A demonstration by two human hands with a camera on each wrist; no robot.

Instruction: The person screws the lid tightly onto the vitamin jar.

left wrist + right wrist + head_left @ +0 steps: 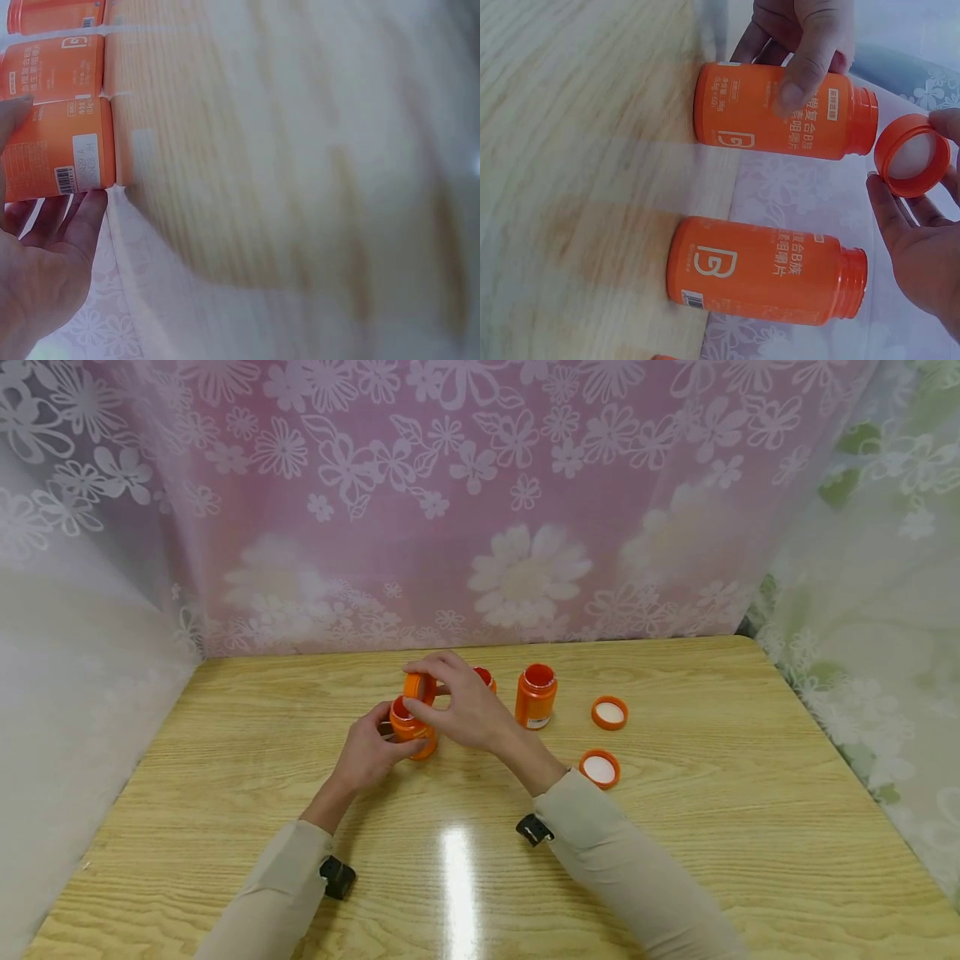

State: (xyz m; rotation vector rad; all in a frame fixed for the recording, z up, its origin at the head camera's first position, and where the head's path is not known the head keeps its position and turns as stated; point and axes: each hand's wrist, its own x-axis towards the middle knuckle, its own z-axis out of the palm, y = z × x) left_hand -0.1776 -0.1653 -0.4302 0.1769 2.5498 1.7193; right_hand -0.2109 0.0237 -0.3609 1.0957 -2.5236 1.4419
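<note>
One orange bottle (750,116) on the table (405,860), left hand's (369,753) curled round it, right hand's (468,710) pinching a lid (913,156) just by its mouth. Two more open bottles (536,700) sit right of it, two loose lids (610,713) further right.

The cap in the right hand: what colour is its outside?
Orange; the cap shows best in the right wrist view.

Orange bottles (761,271) of smooth, satin-sheen plastic, orange screw caps (913,156) of smooth plastic, pale matt cap liners (599,769), glossy wood-grain tabletop (390,877), matt cloth sleeves (637,868), smooth floral drape (420,568), cloth or plastic indeterminate
</note>
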